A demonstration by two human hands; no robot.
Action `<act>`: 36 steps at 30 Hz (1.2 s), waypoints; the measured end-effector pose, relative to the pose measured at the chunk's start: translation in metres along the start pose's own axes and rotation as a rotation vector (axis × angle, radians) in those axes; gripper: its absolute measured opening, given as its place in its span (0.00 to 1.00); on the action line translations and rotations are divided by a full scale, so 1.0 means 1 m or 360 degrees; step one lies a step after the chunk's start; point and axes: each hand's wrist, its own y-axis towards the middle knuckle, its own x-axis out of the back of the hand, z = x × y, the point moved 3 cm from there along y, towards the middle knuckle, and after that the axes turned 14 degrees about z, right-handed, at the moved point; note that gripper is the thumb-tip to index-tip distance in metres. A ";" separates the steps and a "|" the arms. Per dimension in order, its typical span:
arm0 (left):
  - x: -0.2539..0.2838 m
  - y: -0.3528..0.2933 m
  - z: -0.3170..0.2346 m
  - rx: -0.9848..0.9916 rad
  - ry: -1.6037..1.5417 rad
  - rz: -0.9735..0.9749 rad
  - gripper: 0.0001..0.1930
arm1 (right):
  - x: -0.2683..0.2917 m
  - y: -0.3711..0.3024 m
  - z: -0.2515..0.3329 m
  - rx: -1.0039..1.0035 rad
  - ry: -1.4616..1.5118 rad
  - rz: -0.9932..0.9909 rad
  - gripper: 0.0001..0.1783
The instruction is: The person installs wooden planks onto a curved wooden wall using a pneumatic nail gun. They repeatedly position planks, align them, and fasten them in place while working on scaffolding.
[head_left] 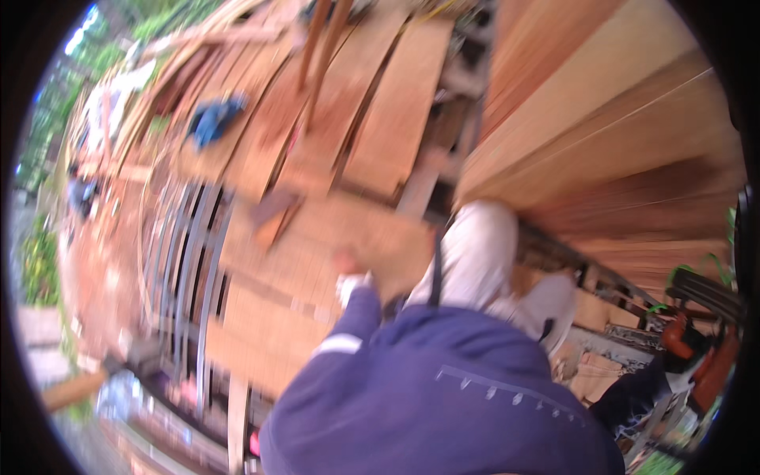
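My left hand (348, 275), with white at the wrist below a dark blue sleeve, is over light wooden boards (277, 332). Motion smears its fingers, so neither their closure nor a held thing can be made out. Past the hand lies a small dark brown piece with an orange-brown edge (273, 220), too blurred to name. At the far right, a dark shape (633, 400) that looks like my right sleeve reaches toward an orange and black object (681, 336). My right hand cannot be told apart from it there.
Large upright wooden panels (602, 134) stand close on the right. Long planks (400, 103) with gaps between them run ahead, with a blue cloth (214, 120) on them. Dark metal bars (194, 269) and a wooden-handled hammer-like tool (83, 388) are on the left.
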 end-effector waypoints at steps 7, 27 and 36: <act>-0.016 0.061 -0.030 -0.0759 -0.0235 0.0274 0.20 | 0.000 -0.005 0.026 -0.0152 0.0462 -0.0189 0.16; 0.368 -0.572 -0.479 -0.3967 -0.0756 0.0248 0.20 | -0.017 -0.052 0.033 -0.0463 0.0668 -0.0108 0.11; 0.363 -0.592 -0.469 -0.3848 -0.0757 -0.0401 0.17 | -0.012 -0.084 -0.004 -0.0527 0.0387 -0.0127 0.08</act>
